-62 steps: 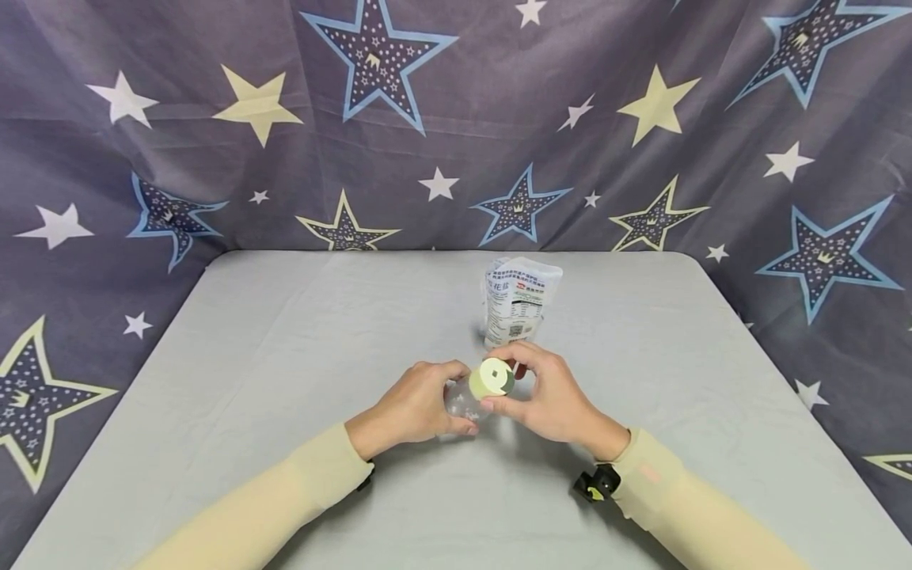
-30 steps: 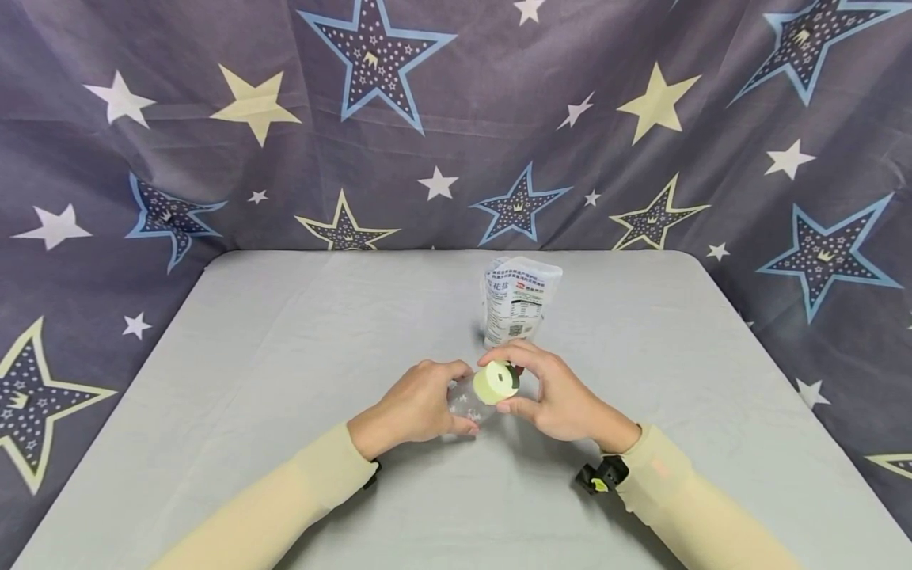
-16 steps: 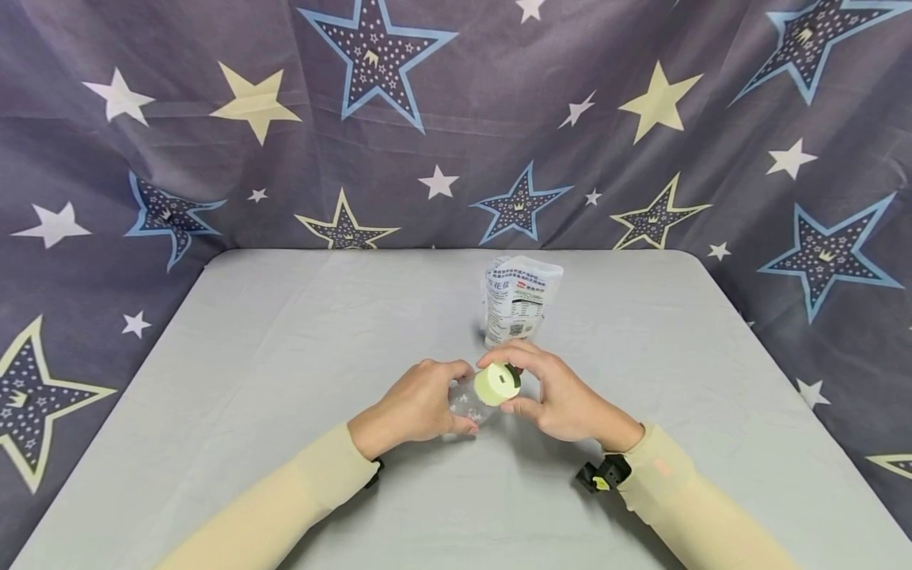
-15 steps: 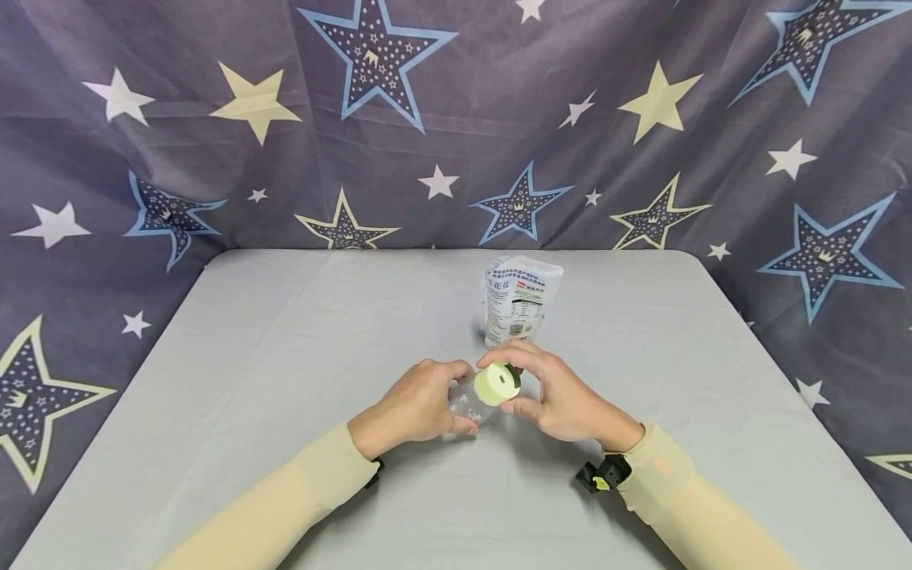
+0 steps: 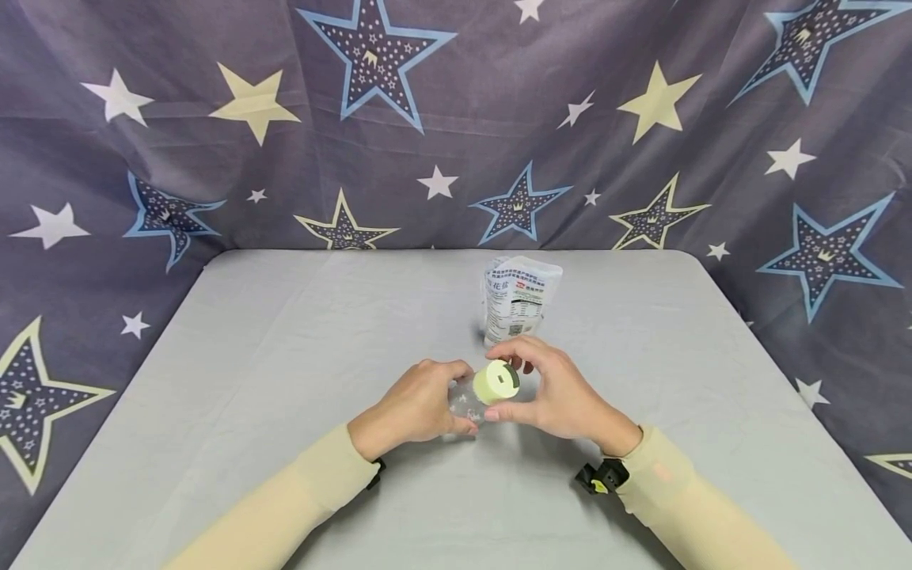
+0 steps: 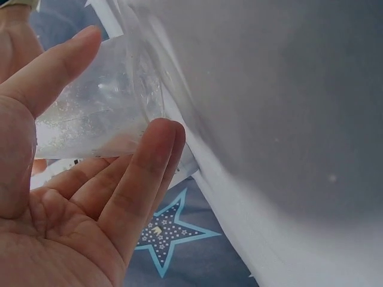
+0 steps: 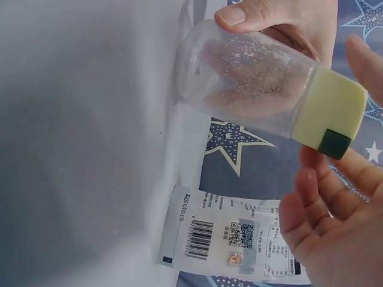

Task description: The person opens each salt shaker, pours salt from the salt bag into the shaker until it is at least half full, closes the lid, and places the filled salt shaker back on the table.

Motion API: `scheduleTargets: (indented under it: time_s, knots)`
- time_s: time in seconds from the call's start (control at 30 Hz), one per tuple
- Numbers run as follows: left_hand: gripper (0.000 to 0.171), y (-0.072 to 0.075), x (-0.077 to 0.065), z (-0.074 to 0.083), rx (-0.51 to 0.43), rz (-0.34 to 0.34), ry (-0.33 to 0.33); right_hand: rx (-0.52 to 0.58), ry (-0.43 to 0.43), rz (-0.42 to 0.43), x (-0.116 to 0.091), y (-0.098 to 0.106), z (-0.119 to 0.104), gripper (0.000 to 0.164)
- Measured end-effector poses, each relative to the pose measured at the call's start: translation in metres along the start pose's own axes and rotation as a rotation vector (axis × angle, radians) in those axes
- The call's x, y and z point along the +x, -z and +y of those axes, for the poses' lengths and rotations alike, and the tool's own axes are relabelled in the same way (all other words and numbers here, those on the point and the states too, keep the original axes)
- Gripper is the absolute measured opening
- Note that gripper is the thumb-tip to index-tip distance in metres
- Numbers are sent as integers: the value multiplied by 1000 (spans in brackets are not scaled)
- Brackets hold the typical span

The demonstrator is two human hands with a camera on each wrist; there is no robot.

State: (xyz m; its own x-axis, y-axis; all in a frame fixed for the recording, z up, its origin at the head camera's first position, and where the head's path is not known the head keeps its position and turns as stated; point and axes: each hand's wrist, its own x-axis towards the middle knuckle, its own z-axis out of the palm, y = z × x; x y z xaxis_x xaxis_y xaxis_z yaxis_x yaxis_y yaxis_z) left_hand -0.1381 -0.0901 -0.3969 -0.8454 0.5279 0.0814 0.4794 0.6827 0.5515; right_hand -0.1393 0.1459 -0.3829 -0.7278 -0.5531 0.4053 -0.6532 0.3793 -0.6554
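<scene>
A clear seasoning bottle (image 5: 465,402) with white specks on its wall stands tilted over the table, its pale yellow-green lid (image 5: 496,381) leaning to the right. My left hand (image 5: 409,404) grips the body, thumb on the near side and fingers on the far side. Around the lid is my right hand (image 5: 559,396). In the right wrist view its thumb is apart from the lid (image 7: 329,107), and its fingers (image 7: 323,185) lie loosely bent beside the dark green tab (image 7: 334,144). Whether a fingertip touches the lid I cannot tell.
Behind the hands, a white printed pouch (image 5: 520,301) stands upright on the grey-covered table (image 5: 321,317); its barcode shows in the right wrist view. A dark star-patterned cloth (image 5: 456,119) hangs along the back and both sides.
The lid has shifted slightly right since the first frame. In the last half second my right thumb has moved left along the lid's near side and the fingers have loosened; the left hand keeps its grip.
</scene>
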Motion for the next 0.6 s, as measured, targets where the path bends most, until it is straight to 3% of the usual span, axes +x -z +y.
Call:
scheduleTargets:
  time_s: [0.6]
  knots:
    - [62,1,2,1,8,-2,13,-39,-50,27,0,0,3,52]
